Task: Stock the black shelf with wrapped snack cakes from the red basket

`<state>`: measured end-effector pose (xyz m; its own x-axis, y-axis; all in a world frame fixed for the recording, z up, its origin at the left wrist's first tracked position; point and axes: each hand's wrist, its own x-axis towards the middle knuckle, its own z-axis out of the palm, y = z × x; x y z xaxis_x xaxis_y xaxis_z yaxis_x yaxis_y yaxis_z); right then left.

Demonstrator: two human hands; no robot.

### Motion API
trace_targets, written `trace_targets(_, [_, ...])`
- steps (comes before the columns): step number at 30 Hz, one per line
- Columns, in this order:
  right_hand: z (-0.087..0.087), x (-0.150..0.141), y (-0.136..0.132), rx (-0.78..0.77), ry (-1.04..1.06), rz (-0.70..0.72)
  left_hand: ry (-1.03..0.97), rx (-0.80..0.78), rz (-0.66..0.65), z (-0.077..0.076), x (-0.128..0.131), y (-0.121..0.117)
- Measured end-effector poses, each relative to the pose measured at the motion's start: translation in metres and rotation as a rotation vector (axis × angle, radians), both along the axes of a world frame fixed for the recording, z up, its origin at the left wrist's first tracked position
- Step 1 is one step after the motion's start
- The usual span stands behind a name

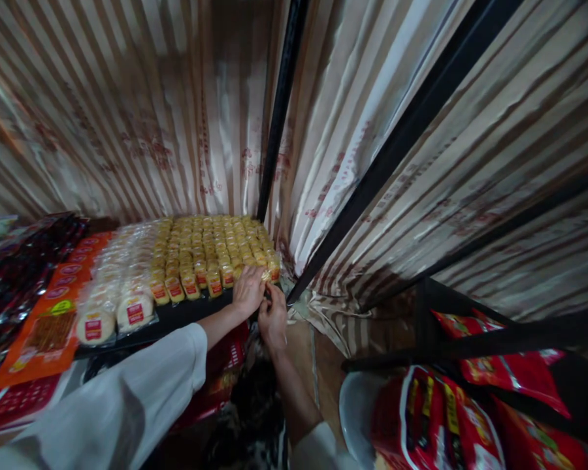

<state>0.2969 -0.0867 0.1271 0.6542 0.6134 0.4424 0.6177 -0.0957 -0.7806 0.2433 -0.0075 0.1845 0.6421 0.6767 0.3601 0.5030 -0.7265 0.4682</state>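
Observation:
Rows of small yellow snack cakes (210,245) in clear wrappers with red labels fill the right part of a dark shelf (176,320). At their front right corner, my left hand (249,289) reaches in with its fingers closed around a wrapped yellow snack cake (266,275). My right hand (273,316) is beside it, just below, its fingers bent and pressed together against the same cake's wrapper. Whether the right fingers pinch the wrapper or something else is partly hidden. Left of the yellow cakes stand stacks of round white wrapped cakes (136,310).
Orange snack packs (53,326) and dark shiny packs (14,281) lie farther left. Black metal posts (362,196) stand before a striped curtain (176,117). Red bags (509,375) sit on a dark rack at the right, near a pale bowl-like container (355,411).

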Motion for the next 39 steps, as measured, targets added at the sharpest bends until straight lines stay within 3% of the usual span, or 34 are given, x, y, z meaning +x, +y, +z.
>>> trace_targets(13, [-0.017,0.009,0.016,-0.017,-0.008,-0.012,0.09,0.132,-0.012,-0.015,0.011,0.013])
trace_targets(20, [-0.02,0.009,0.016,-0.047,0.009,-0.02,0.087,0.185,-0.088,-0.032,-0.007,0.002])
trace_targets(28, [-0.022,0.008,0.019,-0.034,0.01,-0.064,0.098,0.094,-0.207,-0.062,-0.02,-0.001])
trace_targets(39, [-0.02,0.008,0.018,-0.044,-0.019,-0.054,0.055,0.054,-0.27,-0.083,-0.021,0.003])
